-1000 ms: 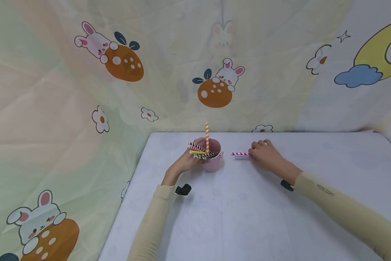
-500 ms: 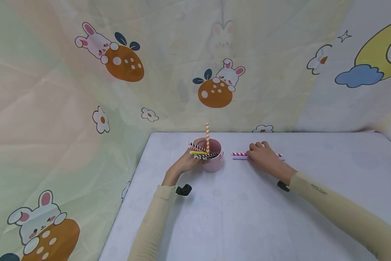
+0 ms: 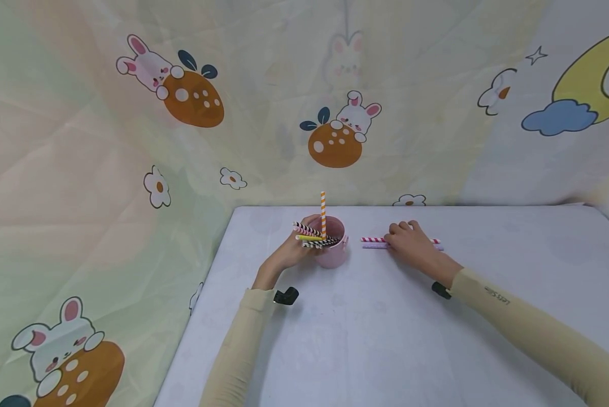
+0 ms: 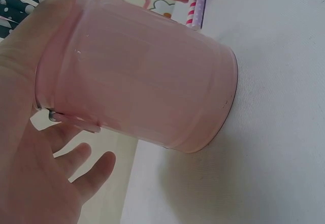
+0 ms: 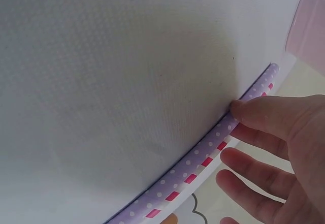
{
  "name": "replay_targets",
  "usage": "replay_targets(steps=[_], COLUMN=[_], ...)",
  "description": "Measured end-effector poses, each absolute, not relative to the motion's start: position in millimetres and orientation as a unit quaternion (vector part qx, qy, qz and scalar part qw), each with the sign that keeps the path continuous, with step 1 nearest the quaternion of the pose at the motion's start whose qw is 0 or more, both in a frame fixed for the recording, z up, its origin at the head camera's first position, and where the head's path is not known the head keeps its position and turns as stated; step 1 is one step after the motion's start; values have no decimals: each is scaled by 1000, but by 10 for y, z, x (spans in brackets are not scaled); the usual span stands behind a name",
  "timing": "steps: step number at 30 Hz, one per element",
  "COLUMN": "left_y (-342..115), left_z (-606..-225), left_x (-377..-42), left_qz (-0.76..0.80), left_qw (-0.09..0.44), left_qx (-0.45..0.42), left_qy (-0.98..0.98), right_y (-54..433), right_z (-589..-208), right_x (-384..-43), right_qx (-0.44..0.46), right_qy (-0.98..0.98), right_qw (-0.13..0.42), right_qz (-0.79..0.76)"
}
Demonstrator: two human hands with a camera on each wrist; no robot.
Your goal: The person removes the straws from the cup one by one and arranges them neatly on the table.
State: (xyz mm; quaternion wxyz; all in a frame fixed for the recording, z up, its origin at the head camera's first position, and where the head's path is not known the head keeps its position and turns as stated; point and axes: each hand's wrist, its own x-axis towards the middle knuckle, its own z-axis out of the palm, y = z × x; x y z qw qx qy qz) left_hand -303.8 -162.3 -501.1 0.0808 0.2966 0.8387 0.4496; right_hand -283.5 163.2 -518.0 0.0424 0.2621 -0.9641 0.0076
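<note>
My left hand (image 3: 290, 250) holds a small pink bucket (image 4: 137, 71) at its rim, the thumb along one side and several fingers spread beyond it. Several dark patterned straws, a pink one and a yellow straw (image 3: 308, 238) lean out over the rim towards that hand. An orange-and-white striped straw (image 3: 323, 212) stands upright in the bucket. To the right, two paper straws lie side by side on the table, one purple with white dots (image 5: 189, 162) and one red-and-white striped (image 5: 207, 161). My right hand (image 3: 411, 244) pinches them between thumb and index finger, the other fingers apart.
A white cloth covers the table (image 3: 365, 339). Behind it hangs a pale curtain (image 3: 264, 113) printed with rabbits, flowers and a moon. A black wrist device (image 3: 286, 295) sits at the left cuff, another (image 3: 441, 290) at the right.
My right hand has shifted slightly left along the two straws, so their right ends now show beyond it. The left hand and the bucket have stayed in place.
</note>
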Motion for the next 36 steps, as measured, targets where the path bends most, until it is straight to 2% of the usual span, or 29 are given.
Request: replay_targets(steps=[10, 19, 27, 36], left_y=[-1612, -1580, -1605, -1619], left_z=[-5000, -4733, -4979, -5001], left_x=[-3018, -2883, -3007, -3030], left_qz=[447, 448, 449, 450], left_qw=[67, 100, 77, 75], left_qx=[303, 307, 306, 302], left_qy=[839, 834, 836, 837], right_y=[1637, 1622, 1591, 1577], right_z=[-5214, -5208, -5129, -5024], right_x=[-2858, -2868, -2854, -2915], right_qx=[257, 253, 243, 214], right_qy=[-965, -967, -969, -973], right_qw=[39, 20, 4, -36], right_qz=[18, 18, 31, 78])
